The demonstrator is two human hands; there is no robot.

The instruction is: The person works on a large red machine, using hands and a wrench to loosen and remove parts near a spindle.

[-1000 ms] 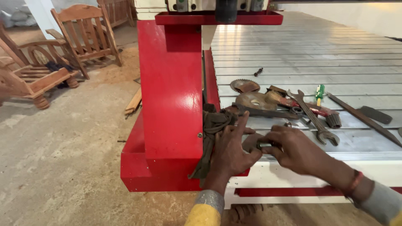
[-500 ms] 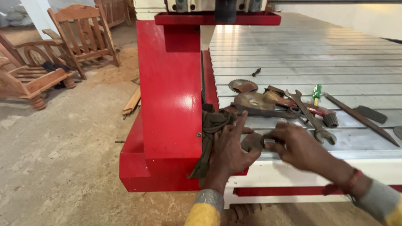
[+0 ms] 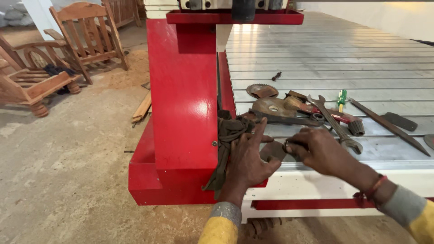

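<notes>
— What's in the right hand (image 3: 316, 151)? I can't make it out.

— A small metal piece (image 3: 289, 147), pinched in the fingertips and mostly hidden. The left hand (image 3: 248, 158) lies open, fingers spread, by the dark rag (image 3: 228, 135) and a flat brown disc (image 3: 272, 151) at the near edge of the table (image 3: 339, 58).

— Any room on that table?

— Plenty far back, bare slats. The tools crowd just beyond the hands: wrench (image 3: 332, 122), saw blade (image 3: 262, 91), screwdriver (image 3: 342, 98). The red column (image 3: 185, 104) closes off the left.

— And the room?

— Sawdust on the concrete floor (image 3: 68, 180), wooden chairs (image 3: 90, 36) far left.
</notes>
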